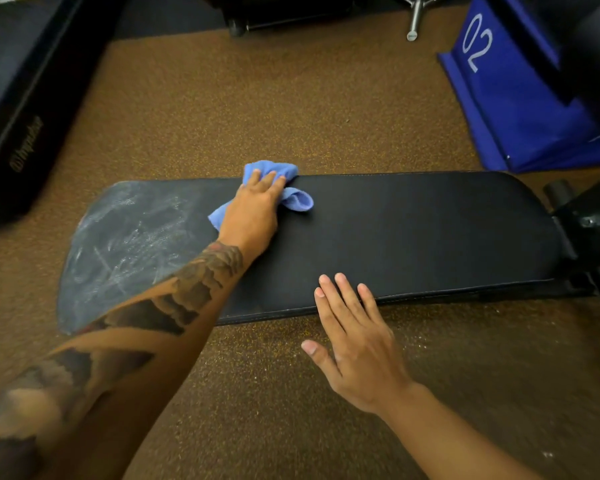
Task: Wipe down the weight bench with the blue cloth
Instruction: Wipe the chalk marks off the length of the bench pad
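A black padded weight bench (413, 233) lies across the middle of the head view. Its left end is smeared with whitish chalky marks, while the right part looks plain black. The crumpled blue cloth (297, 199) sits on the pad near its far edge. My left hand (253, 209) presses flat on the cloth with straight fingers, the tattooed forearm crossing the pad. My right hand (357, 337) is spread flat, its fingertips resting on the bench's near edge.
Brown speckled rubber floor (291, 98) surrounds the bench. A black padded box (18, 98) stands at the left. A blue box marked 02 (506, 98) is at the back right. The bench's black frame and roller (582, 220) stick out at the right end.
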Demonstrator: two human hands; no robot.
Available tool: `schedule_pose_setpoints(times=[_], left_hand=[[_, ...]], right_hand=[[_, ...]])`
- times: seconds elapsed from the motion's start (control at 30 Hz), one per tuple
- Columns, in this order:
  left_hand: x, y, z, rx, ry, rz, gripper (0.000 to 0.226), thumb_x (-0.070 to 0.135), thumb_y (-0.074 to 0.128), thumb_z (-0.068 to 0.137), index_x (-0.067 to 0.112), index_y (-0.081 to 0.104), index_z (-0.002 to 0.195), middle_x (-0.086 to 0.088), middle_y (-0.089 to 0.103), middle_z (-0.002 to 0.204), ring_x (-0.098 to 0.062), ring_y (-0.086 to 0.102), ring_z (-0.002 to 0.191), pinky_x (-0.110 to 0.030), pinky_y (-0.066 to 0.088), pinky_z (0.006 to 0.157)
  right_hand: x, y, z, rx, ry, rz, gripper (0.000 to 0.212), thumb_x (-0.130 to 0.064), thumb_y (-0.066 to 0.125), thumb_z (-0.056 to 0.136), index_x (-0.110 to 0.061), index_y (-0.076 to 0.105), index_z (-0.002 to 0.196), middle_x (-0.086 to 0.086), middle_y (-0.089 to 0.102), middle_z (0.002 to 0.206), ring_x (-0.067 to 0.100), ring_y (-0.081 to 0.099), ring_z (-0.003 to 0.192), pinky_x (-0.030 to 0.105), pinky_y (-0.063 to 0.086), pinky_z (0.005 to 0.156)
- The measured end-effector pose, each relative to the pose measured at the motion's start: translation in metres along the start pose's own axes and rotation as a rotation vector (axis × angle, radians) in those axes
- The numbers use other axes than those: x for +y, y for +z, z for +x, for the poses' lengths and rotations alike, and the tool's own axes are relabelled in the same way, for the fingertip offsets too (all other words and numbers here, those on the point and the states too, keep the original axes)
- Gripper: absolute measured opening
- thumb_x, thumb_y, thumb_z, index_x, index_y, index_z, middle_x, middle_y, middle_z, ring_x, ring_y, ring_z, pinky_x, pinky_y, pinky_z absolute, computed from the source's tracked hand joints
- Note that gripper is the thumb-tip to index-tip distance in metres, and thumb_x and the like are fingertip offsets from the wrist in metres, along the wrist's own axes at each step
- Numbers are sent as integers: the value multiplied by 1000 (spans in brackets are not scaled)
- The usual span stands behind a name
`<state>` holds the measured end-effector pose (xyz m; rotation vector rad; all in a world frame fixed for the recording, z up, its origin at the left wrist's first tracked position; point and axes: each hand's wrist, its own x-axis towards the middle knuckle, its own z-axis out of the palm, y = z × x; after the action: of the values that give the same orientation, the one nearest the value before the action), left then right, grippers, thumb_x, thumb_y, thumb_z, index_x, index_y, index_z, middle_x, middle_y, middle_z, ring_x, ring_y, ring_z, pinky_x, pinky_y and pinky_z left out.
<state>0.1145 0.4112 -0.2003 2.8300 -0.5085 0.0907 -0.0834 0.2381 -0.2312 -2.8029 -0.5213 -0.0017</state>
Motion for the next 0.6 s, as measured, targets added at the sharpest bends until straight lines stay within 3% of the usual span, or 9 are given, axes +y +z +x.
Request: schedule_pose_setpoints(times=[0.1, 0.2, 0.27, 0.37, 0.5, 0.6], left_hand=[[-2, -3, -37, 16, -51, -71, 67, -10, 57, 79, 7, 40, 141, -13, 41, 147, -34, 28, 141, -48, 29, 110], [12, -2, -75, 70, 21, -128, 55, -10, 57, 78, 2, 53, 132, -18, 54, 134, -40, 44, 129, -53, 42, 100], [29, -1, -97, 80, 104, -158, 42, 2, 50, 87, 2, 57, 128, -18, 59, 129, -39, 49, 125, -49, 43, 98], [48, 3, -102, 20, 210, -178, 42, 16, 40, 90, 4, 59, 126, -17, 60, 128, -38, 50, 124, -53, 45, 98], [52, 11, -59, 5, 340, -127, 39, 4, 42, 86, -1, 62, 120, -22, 62, 122, -46, 53, 119, -61, 47, 90], [39, 8, -32, -9, 300, -88, 45, -7, 51, 77, -3, 61, 120, -26, 60, 123, -50, 50, 119, -59, 42, 97]], right_hand=[[0, -1, 0, -8, 6, 10, 66, -54, 26, 101, -8, 26, 149, 8, 18, 158, 21, 6, 148, 46, 14, 118], [0, -2, 0, -18, 6, 10, 67, -54, 25, 101, -8, 27, 149, 8, 19, 158, 22, 6, 148, 47, 14, 118], [0, -2, 1, -21, 5, 9, 67, -55, 25, 100, -7, 29, 148, 9, 22, 157, 22, 8, 148, 47, 14, 118], [0, -1, 1, -20, 7, 12, 68, -55, 25, 100, -6, 30, 147, 9, 24, 157, 22, 8, 148, 47, 14, 118], [-1, 0, 1, -5, 13, 20, 68, -55, 25, 100, -8, 28, 148, 8, 18, 158, 21, 5, 148, 48, 15, 118], [-1, 0, 1, 6, 10, 14, 67, -54, 26, 100, -7, 30, 148, 8, 20, 158, 22, 7, 148, 48, 17, 117]])
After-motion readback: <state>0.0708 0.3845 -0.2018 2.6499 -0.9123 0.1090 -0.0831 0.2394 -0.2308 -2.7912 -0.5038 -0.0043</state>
